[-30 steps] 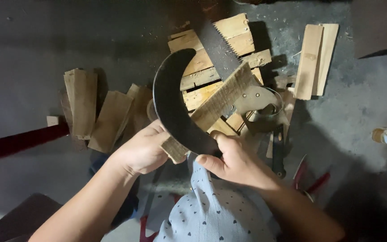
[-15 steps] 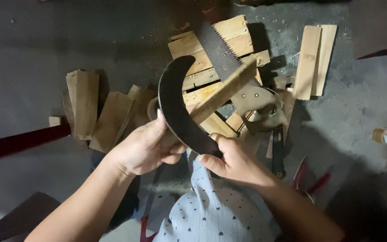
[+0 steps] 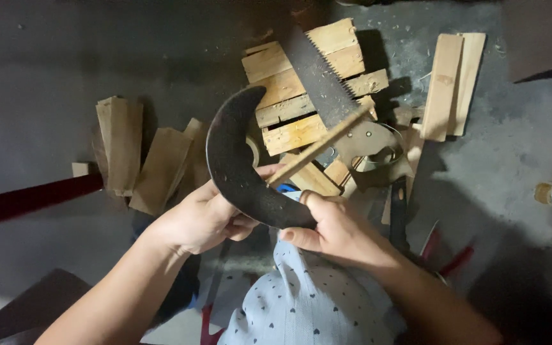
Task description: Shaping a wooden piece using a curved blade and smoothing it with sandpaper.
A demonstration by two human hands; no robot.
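My right hand grips the handle end of a dark curved blade, a sickle-like knife that arcs up and to the left. My left hand holds the lower end of a thin wooden strip, which slants up to the right and rests against the blade's inner edge. Both hands are close together just above my lap, which is covered by pale blue cloth with small dark hearts.
On the grey concrete floor lie a stack of pallet-like boards with a hand saw across it, loose planks at the right and left, a dark red bar and a small object far right.
The wooden piece has turned from showing its broad face to showing a thin edge. The curved blade and both hands stayed almost in place, shifting slightly.
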